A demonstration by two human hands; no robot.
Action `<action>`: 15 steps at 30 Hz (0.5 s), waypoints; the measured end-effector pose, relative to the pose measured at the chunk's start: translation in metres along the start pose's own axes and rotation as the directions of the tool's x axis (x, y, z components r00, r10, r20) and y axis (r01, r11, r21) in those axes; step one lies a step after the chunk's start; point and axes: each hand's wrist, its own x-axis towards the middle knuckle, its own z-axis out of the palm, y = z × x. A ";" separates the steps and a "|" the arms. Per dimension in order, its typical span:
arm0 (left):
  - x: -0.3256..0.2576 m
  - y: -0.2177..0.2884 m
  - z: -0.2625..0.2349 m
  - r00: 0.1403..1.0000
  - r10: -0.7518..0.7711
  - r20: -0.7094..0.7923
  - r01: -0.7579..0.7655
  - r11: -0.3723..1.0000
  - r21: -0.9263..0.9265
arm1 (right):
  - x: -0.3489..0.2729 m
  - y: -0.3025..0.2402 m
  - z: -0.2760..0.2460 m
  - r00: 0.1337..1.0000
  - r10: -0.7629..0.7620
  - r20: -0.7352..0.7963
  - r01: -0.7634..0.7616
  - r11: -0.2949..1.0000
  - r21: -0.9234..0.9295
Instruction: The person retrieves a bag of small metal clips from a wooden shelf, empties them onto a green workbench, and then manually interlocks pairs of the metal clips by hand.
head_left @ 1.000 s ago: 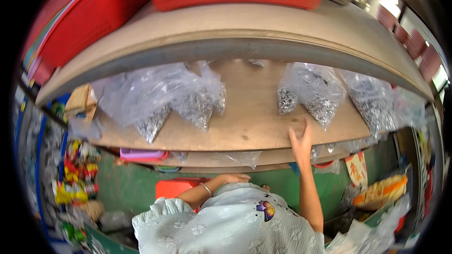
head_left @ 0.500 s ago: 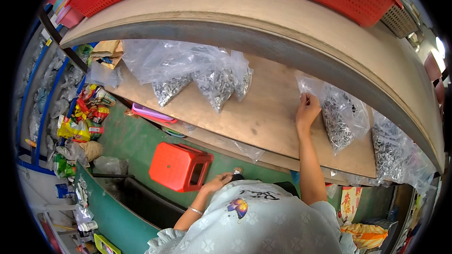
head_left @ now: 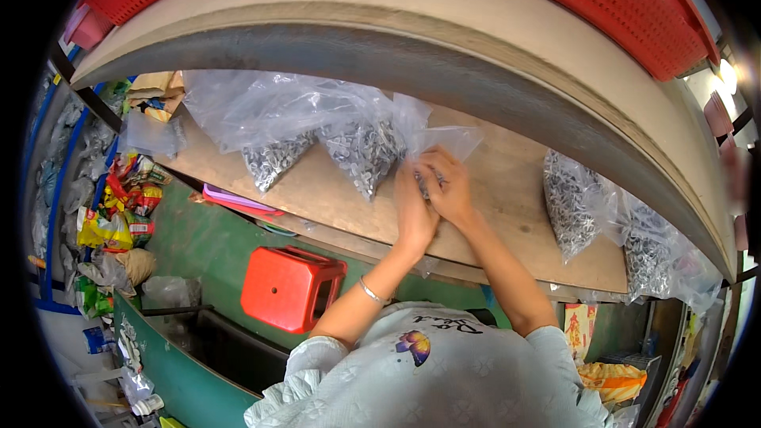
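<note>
On the wooden shelf (head_left: 507, 206), my left hand (head_left: 414, 214) and my right hand (head_left: 446, 185) meet around a small clear plastic bag (head_left: 456, 141) of metal parts. The right fingers are bent and closed on it from above. My left hand presses against its side, fingers partly hidden. The bag's loose top flares out beyond the right hand, and a few grey parts show between the fingers. Just left of the hands lie larger clear bags of metal parts (head_left: 361, 154). Another filled bag (head_left: 569, 204) rests farther right.
Overhead, an upper shelf (head_left: 333, 40) with red plastic baskets (head_left: 587, 0) juts out. More filled bags (head_left: 652, 257) stand at the shelf's right end. Below are a red stool (head_left: 277, 289) on the green floor and a green-sided bin (head_left: 182, 364). Colourful packets (head_left: 119, 214) are piled at left.
My right hand has left the bag at the right and moved left. My left hand has risen from beside the stool to the shelf. Both now hold the small bag.
</note>
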 end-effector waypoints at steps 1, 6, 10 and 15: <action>0.004 -0.006 -0.001 1.000 -0.012 -0.007 0.013 0.997 0.071 | -0.003 0.001 0.000 0.996 -0.040 0.084 0.042 0.999 -0.015; 0.024 -0.010 -0.002 0.973 -0.218 -0.075 0.216 0.976 -0.039 | -0.035 0.029 -0.036 0.952 -0.230 -0.203 0.126 0.896 -0.426; 0.031 -0.004 0.003 0.839 -0.505 -0.204 0.399 0.824 -0.402 | 0.005 0.105 -0.049 0.779 0.253 -0.574 -0.381 0.917 -0.114; 0.030 0.010 0.033 0.781 -0.570 -0.254 0.365 0.748 -0.555 | 0.055 0.186 -0.066 0.784 0.469 -0.406 -0.616 0.663 -0.425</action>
